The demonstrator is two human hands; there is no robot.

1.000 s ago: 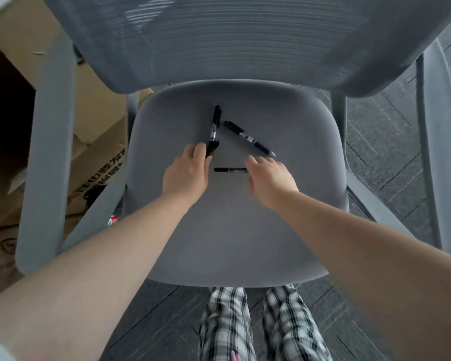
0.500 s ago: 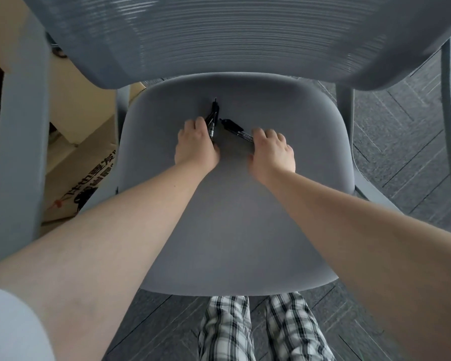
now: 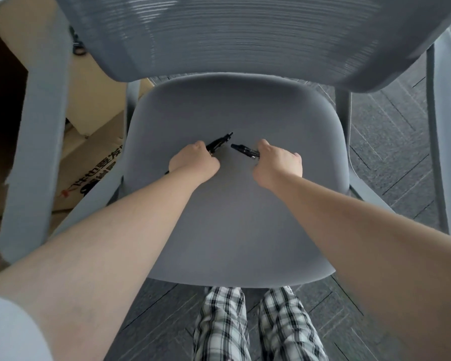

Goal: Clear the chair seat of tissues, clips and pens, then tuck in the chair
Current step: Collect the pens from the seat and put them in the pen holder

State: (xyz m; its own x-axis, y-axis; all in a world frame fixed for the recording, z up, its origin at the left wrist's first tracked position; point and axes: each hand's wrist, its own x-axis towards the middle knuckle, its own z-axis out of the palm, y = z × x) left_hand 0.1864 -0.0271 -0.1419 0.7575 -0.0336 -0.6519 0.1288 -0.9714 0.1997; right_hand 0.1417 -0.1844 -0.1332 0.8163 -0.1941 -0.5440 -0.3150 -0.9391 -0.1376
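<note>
Both hands are over the middle of the grey chair seat (image 3: 235, 217). The left hand (image 3: 193, 161) is closed around black pens (image 3: 219, 144), tips projecting toward the backrest (image 3: 219, 35). The right hand (image 3: 277, 162) is closed around another black pen (image 3: 245, 150), its end pointing left. The two pen ends lie near each other, apart.

black chinese print on the cardboard box (image 3: 94, 165) is too blurred to read.

Bare grey chair seat (image 3: 235, 225)
</note>
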